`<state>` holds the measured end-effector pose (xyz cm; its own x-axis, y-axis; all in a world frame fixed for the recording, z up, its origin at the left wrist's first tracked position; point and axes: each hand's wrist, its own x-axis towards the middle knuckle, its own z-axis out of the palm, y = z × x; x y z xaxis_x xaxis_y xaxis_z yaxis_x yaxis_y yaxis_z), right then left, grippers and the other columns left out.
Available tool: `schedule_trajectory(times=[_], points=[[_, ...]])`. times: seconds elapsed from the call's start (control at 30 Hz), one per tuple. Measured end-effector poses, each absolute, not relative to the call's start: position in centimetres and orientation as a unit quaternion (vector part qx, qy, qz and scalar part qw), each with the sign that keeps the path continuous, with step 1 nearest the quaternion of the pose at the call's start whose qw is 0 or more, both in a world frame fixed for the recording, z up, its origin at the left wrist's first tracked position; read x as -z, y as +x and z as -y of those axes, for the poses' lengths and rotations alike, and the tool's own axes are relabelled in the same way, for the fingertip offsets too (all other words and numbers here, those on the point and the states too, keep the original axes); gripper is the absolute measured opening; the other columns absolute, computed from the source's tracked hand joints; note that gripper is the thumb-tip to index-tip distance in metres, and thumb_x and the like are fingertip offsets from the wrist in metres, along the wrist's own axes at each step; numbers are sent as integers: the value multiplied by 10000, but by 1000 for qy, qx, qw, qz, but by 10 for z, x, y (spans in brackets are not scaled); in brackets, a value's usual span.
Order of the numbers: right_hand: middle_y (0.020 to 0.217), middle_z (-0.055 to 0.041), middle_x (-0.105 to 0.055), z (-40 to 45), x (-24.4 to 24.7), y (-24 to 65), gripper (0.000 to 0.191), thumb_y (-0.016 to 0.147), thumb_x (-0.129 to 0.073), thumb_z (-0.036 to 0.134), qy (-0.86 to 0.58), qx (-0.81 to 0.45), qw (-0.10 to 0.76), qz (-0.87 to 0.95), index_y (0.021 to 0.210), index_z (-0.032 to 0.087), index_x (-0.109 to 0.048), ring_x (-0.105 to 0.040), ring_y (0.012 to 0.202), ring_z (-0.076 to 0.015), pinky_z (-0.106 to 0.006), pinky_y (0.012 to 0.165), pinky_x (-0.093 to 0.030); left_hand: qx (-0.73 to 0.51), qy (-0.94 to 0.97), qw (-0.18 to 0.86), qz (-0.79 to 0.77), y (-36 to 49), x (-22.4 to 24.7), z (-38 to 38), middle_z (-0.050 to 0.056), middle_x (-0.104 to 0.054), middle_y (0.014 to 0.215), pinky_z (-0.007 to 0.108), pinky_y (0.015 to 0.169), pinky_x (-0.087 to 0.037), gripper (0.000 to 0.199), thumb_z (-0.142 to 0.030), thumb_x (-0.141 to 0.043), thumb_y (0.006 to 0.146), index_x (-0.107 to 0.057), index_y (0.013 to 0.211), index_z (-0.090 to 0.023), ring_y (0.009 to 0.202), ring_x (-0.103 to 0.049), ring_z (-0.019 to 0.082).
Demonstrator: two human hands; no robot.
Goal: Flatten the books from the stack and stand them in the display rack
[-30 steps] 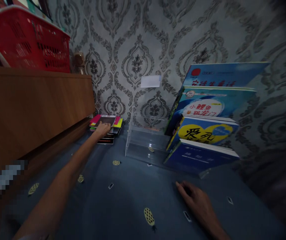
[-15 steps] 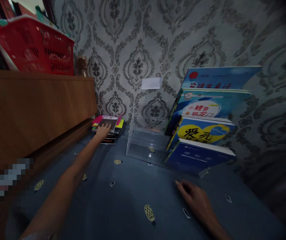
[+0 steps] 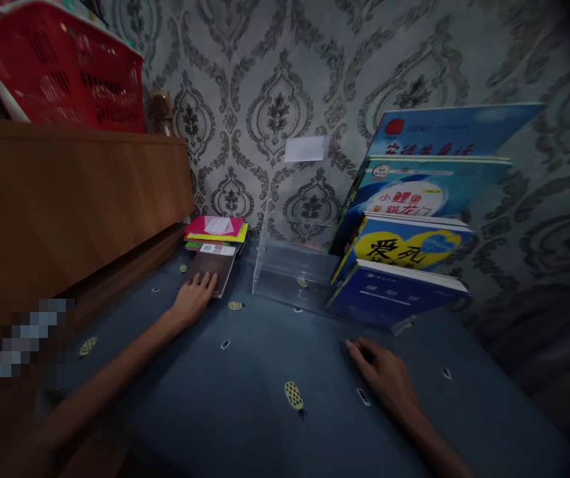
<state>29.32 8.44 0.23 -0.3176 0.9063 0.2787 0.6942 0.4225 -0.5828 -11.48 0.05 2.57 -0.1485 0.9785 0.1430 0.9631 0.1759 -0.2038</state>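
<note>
At the left back, my left hand [image 3: 195, 295] has its fingers over the lower edge of a thin dark brown book [image 3: 210, 265] with a white label strip. The thumb is hidden. The book slants off the front of a small stack of books, with a pink book [image 3: 198, 226] and a yellow one [image 3: 242, 232] behind it. My right hand [image 3: 382, 368] rests on the blue cloth, loosely curled with a gap by the thumb and nothing in it. It lies in front of a clear acrylic book rack [image 3: 280, 295], near a dark blue book [image 3: 389, 295] standing in the rack.
Behind the dark blue book, a yellow-and-blue book [image 3: 409, 242], a teal picture book [image 3: 444, 179] and a blue book [image 3: 464, 126] stand in tiers. A wooden cabinet [image 3: 76, 206] borders the left, bearing a red plastic basket [image 3: 66, 73]. Patterned wallpaper [image 3: 280, 99] closes the back.
My left hand has drawn the brown book toward me off the stack, uncovering the pink and yellow books. My right hand stays by the rack. The view has tilted slightly.
</note>
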Motion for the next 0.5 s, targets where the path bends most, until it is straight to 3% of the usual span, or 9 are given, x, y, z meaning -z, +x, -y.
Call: schedule_trajectory(times=[0.1,0.17,0.3,0.4,0.5], points=[[557,-29,-600,-85,-1,293,528,845,-385,664,-512,-184,283,790,582,233,-542,-584,535,-203,-293,529,-394,-11,-717,-13,697,-107,-30,51,58,-535,1518,415,1065,-441,579,-414,-573,940,-444,1502,-369,1363,-520,297],[562,-30,-607,-86,-1,292,505,843,-390,639,-515,-184,278,790,586,233,-547,-591,542,-205,-295,536,-393,34,-748,-90,657,-109,-39,66,-5,-566,1492,331,1069,-434,537,-523,-537,958,-460,1477,-410,1330,-557,232],[586,-34,-629,-85,-1,292,485,836,-398,618,-517,-189,269,790,620,224,-582,-606,564,-206,-296,544,-399,73,-704,-48,705,-126,-45,37,21,-589,1468,318,1074,-423,487,-528,-416,1012,-510,1448,-331,1308,-576,223],[580,-32,-626,-84,-3,292,497,835,-392,627,-513,-182,273,793,616,224,-583,-606,568,-202,-293,544,-402,88,-652,-17,753,-140,-29,-4,90,-426,1598,374,1167,-338,542,-456,-374,1033,-423,1517,-218,1469,-397,242],[580,-34,-642,-83,-4,293,501,829,-404,636,-504,-177,279,798,599,227,-581,-624,572,-211,-293,538,-417,87,-630,-23,772,-149,-9,-31,139,-395,1608,464,1191,-300,563,-447,-355,1035,-423,1519,-167,1503,-333,298]])
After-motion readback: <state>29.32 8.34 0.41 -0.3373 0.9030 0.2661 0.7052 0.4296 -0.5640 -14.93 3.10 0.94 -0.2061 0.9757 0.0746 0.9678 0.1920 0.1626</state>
